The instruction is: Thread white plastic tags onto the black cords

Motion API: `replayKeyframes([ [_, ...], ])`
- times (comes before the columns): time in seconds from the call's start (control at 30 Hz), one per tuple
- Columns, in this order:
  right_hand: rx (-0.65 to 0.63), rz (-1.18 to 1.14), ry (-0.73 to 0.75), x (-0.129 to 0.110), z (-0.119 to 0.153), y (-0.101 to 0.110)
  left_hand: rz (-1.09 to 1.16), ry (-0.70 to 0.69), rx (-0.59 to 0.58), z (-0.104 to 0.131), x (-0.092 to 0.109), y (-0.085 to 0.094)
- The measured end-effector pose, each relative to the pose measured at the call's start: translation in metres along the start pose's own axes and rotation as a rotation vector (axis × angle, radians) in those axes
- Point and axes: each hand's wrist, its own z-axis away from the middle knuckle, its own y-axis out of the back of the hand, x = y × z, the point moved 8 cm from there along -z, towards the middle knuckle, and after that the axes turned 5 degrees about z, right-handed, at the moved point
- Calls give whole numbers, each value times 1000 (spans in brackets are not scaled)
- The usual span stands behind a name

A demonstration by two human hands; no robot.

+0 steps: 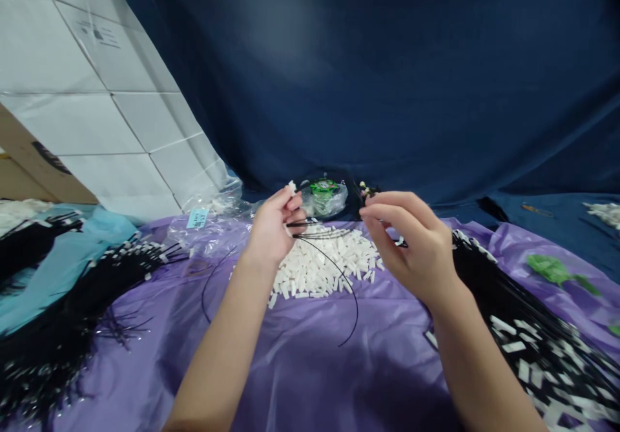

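My left hand (277,226) is closed, with a small white plastic connector (292,188) pinched at its fingertips. Thin black wires (352,293) pass through its fingers, and one loops down over the purple sheet. To the right, my right hand (411,238) has thumb and fingertips drawn together; whatever they grip is too small to make out. Behind those fingertips is a small dark thing with pale tips (364,190). Between and below both hands lies a pile of white connector pieces (322,261).
Bundles of black wires with white ends lie on the left (104,290) and right (504,296). A clear plastic bag with a blue label (197,218) and a green roll in clear wrap (323,190) are behind. A dark blue curtain (387,83) hangs at the back.
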Motion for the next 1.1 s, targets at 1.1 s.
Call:
replayKeyframes([
  [1.1, -93, -1046, -445, 38, 15, -14, -122, -315, -173, 15, -38, -30],
])
